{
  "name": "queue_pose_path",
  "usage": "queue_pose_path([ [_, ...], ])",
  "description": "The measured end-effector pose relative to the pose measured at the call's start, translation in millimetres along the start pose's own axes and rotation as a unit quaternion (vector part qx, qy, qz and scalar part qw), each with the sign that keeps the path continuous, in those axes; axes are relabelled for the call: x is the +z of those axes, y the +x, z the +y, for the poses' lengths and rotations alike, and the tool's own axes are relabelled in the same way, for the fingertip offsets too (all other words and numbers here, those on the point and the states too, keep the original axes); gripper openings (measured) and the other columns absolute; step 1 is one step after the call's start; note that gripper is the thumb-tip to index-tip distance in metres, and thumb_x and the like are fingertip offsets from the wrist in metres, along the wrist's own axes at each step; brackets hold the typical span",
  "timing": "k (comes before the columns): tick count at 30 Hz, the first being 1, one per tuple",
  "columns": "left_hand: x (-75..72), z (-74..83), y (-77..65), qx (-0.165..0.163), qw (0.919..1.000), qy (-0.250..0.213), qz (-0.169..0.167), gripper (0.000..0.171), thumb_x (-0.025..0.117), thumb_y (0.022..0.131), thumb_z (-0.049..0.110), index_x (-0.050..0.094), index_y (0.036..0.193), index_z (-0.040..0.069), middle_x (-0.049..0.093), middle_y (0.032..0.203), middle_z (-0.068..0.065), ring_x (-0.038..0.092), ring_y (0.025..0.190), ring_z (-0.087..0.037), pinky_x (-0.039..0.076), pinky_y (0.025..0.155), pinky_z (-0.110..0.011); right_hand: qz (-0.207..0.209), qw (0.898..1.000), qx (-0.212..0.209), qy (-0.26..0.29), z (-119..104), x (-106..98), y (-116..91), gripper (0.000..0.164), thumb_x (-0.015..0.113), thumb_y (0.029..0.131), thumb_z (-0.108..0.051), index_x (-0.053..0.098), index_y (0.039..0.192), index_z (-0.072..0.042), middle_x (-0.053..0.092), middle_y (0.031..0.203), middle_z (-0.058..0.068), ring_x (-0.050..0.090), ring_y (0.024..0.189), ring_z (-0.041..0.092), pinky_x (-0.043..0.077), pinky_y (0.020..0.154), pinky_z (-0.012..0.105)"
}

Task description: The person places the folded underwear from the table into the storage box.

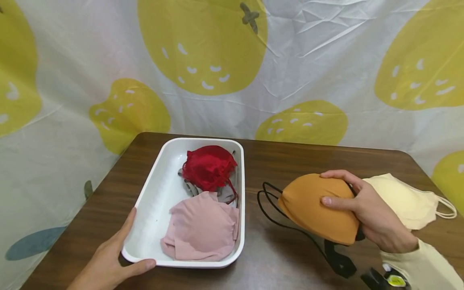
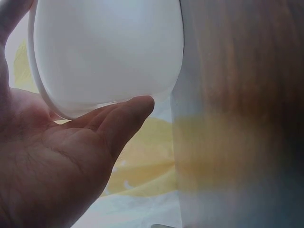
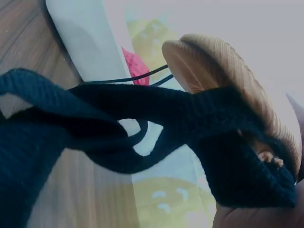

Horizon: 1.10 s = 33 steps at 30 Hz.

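Note:
In the head view, my right hand [image 1: 366, 205] pinches a folded orange bra [image 1: 315, 205] above the table, thumb on its near face. Black straps [image 3: 118, 114] hang from it, crossing the right wrist view. A white plastic bin [image 1: 154, 201] stands left of centre. My left hand [image 1: 108, 249] lies at the bin's near left corner, its straight fingers along the outer side and its thumb by the near wall. Inside the bin are a pink bra [image 1: 203, 229], a red lacy bra [image 1: 210, 165] and a grey garment [image 1: 226, 193] partly hidden under them.
A pale yellow bra [image 1: 395, 201] lies on the right of the brown wooden table [image 1: 282, 257], partly behind my right hand. Behind the table hangs a white curtain [image 1: 301, 72] with yellow fruit prints.

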<state>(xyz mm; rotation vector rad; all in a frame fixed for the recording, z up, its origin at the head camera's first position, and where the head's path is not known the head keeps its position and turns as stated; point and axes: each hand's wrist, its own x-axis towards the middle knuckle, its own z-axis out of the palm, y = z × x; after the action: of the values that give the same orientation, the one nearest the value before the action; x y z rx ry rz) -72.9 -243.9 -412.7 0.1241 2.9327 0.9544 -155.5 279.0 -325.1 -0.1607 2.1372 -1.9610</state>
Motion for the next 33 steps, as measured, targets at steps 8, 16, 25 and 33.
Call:
queue_pose_path([
  [8, 1.1, -1.0, -1.3, 0.010, 0.9999, 0.004, 0.007, 0.127, 0.085, 0.076, 0.044, -0.005, 0.163, 0.021, 0.029, 0.160, -0.031, 0.044, 0.136, -0.055, 0.043, 0.102, -0.069, -0.014, 0.999, -0.005, -0.035, -17, 19, 9, 0.047, 0.072, 0.090, -0.003, 0.058, 0.130, -0.025, 0.059, 0.122, -0.002, 0.071, 0.092, 0.015, 0.062, 0.072, 0.035],
  [16, -0.8, 0.6, 0.1, -0.008, 0.9999, 0.003, -0.006, 0.128, 0.084, 0.076, 0.048, -0.007, 0.162, 0.022, 0.026, 0.161, -0.031, 0.041, 0.138, -0.056, 0.041, 0.103, -0.070, -0.035, 0.999, -0.018, -0.030, -32, 39, 16, 0.048, 0.073, 0.089, -0.004, 0.058, 0.131, -0.023, 0.057, 0.126, 0.000, 0.070, 0.096, 0.016, 0.062, 0.075, 0.035],
  [25, 0.2, -1.6, -2.1, 0.005, 1.0000, 0.004, 0.005, 0.128, 0.085, 0.075, 0.045, -0.006, 0.162, 0.023, 0.029, 0.160, -0.031, 0.043, 0.137, -0.056, 0.043, 0.102, -0.069, -0.048, 0.998, -0.046, -0.016, -48, 62, 22, 0.049, 0.074, 0.088, -0.002, 0.058, 0.130, -0.021, 0.054, 0.129, 0.004, 0.067, 0.100, 0.018, 0.062, 0.076, 0.036],
  [33, -3.5, -5.6, -3.9, 0.007, 0.9999, 0.011, 0.010, 0.128, 0.085, 0.075, 0.045, -0.006, 0.162, 0.024, 0.029, 0.159, -0.032, 0.041, 0.137, -0.057, 0.042, 0.101, -0.071, -0.076, 0.995, -0.059, -0.015, -62, 99, 33, 0.051, 0.078, 0.083, -0.003, 0.058, 0.127, -0.020, 0.052, 0.134, 0.007, 0.058, 0.110, 0.022, 0.059, 0.083, 0.035],
])
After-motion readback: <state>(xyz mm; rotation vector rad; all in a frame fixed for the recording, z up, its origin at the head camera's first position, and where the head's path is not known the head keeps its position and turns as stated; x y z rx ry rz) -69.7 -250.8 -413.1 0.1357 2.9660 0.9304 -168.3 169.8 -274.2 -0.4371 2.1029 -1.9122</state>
